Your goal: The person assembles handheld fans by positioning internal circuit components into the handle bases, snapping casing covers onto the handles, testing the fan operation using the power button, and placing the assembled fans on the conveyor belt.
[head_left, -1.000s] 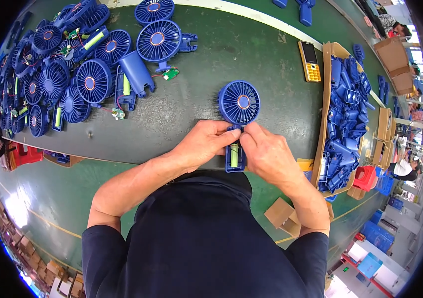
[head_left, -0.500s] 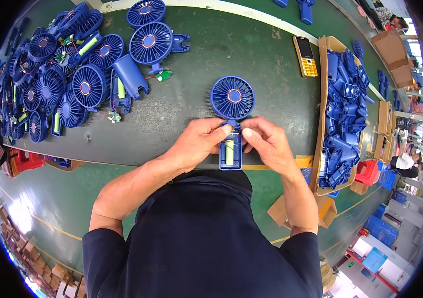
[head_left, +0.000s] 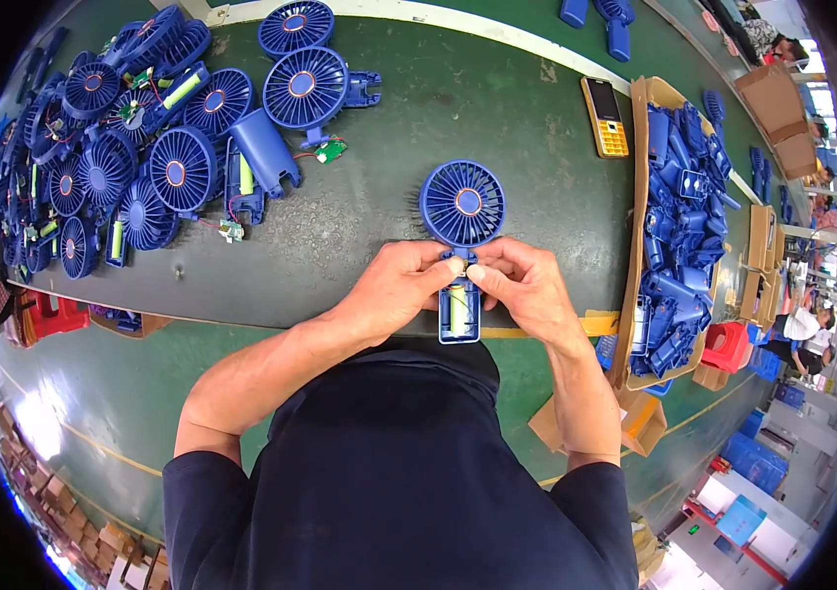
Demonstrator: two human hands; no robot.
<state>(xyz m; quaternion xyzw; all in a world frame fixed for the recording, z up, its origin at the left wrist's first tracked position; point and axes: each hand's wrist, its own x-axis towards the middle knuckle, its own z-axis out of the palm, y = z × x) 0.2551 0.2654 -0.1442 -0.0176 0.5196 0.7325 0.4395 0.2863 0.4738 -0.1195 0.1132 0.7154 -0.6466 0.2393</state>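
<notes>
Here, the left hand (head_left: 394, 285) and right hand (head_left: 528, 280) pinch a blue fan (head_left: 465, 221) near its neck from nine and three o'clock, at the worktop's (head_left: 389, 177) six-o'clock edge. Its head points to twelve; its handle (head_left: 477, 323) holds a green battery (head_left: 459, 310). A cardboard box (head_left: 637, 197) stands at three.

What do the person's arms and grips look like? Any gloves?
The left sleeve and right sleeve are short, dark navy and plain. Both forearms are bare. The left grip and right grip are human hands, with no gloves or watch showing.
</notes>
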